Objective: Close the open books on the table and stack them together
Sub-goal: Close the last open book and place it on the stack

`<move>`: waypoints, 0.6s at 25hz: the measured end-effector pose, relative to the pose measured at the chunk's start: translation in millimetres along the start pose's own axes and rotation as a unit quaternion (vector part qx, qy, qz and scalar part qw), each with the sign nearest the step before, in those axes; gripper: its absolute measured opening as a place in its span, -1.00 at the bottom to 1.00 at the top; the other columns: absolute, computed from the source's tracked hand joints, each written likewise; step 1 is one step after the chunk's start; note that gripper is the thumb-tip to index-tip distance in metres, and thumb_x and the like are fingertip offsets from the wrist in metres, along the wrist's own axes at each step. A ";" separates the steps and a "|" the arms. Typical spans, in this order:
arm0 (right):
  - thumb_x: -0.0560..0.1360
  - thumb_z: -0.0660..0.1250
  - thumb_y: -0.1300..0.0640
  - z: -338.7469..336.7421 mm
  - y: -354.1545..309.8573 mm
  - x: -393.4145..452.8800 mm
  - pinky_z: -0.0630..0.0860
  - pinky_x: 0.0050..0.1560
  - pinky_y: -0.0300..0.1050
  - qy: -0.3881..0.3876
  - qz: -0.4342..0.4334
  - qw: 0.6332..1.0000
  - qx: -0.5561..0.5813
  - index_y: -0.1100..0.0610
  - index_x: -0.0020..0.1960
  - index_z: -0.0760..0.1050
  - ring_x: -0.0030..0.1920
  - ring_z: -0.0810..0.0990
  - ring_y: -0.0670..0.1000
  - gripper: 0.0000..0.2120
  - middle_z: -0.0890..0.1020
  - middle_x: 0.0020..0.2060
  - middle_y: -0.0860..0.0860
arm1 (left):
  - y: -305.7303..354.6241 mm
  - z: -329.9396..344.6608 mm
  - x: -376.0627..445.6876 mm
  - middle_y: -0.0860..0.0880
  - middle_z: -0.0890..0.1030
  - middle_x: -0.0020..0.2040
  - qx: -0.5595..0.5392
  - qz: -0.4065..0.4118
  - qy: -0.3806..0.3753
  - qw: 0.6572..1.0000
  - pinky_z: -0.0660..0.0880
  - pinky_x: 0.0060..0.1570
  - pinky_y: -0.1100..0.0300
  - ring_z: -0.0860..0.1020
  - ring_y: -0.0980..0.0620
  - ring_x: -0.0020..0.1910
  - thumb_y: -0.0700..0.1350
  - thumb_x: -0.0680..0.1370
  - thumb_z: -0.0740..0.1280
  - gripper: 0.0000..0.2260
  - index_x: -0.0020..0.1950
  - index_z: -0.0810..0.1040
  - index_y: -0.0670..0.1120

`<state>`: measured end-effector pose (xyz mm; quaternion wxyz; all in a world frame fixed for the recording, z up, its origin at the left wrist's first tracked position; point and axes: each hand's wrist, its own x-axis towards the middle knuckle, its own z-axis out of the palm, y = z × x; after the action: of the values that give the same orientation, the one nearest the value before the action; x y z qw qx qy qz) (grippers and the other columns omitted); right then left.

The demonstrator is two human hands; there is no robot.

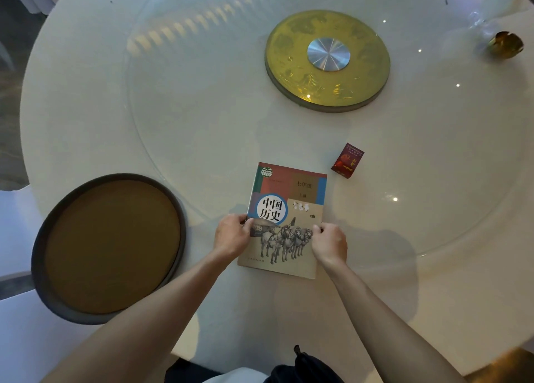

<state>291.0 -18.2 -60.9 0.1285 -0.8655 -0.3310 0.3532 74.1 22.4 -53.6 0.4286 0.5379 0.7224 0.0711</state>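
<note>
On the white round tabletop (115,99) I see a glass turntable (202,122) with a gold disc (289,65) at its hub. A small red box (347,160) lies on the glass. A brown round tray (112,245) sits at my left, and a gold cup (505,44) far right.

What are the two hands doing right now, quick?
Left hand: gripping the left edge of the closed book.
Right hand: gripping the book's right edge.
</note>
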 end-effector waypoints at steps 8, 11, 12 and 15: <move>0.36 0.42 0.13 -17.5 -1.1 9.5 0.52 -0.25 -0.07 -0.066 0.139 0.959 0.237 0.18 -0.25 0.59 -0.29 0.64 0.10 -0.89 0.73 -0.26 0.20 | 18.9 -3.0 10.3 -0.07 0.70 -0.23 -0.061 -0.096 -0.011 0.993 0.61 -0.16 0.01 0.65 -0.05 -0.23 0.18 0.48 0.45 -0.68 -0.25 0.59 -0.06; 0.45 0.38 0.18 -24.9 -5.8 11.0 0.50 -0.25 -0.11 -0.092 0.139 0.958 0.233 0.25 -0.12 0.58 -0.24 0.63 0.05 -0.89 0.69 -0.19 0.11 | 21.7 -5.0 11.3 -0.05 0.69 -0.20 -0.106 -0.111 -0.050 0.987 0.52 -0.27 0.12 0.62 0.01 -0.24 0.12 0.48 0.48 -0.74 -0.18 0.59 -0.07; 0.46 0.37 0.18 -24.3 -4.4 12.1 0.54 -0.21 -0.08 -0.099 0.139 0.958 0.231 0.24 -0.07 0.59 -0.19 0.65 0.06 -0.88 0.71 -0.13 0.11 | 22.8 -4.5 9.8 -0.05 0.70 -0.16 -0.125 -0.109 -0.061 0.984 0.52 -0.28 0.16 0.64 0.03 -0.22 0.09 0.47 0.49 -0.76 -0.13 0.60 -0.07; 0.47 0.34 0.19 -21.7 -2.9 10.0 0.69 -0.04 0.04 -0.110 0.130 0.959 0.227 0.13 0.02 0.61 -0.06 0.71 0.11 -0.85 0.74 -0.03 0.11 | 24.5 -2.7 5.6 -0.05 0.72 -0.10 -0.143 -0.100 -0.061 0.983 0.59 -0.24 0.13 0.69 0.00 -0.14 0.09 0.46 0.51 -0.71 0.00 0.62 -0.09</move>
<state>310.1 -9.1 -49.3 0.2372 -0.8053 -0.1385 0.5254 89.4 38.2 -41.2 0.5493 0.3992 0.7276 0.0974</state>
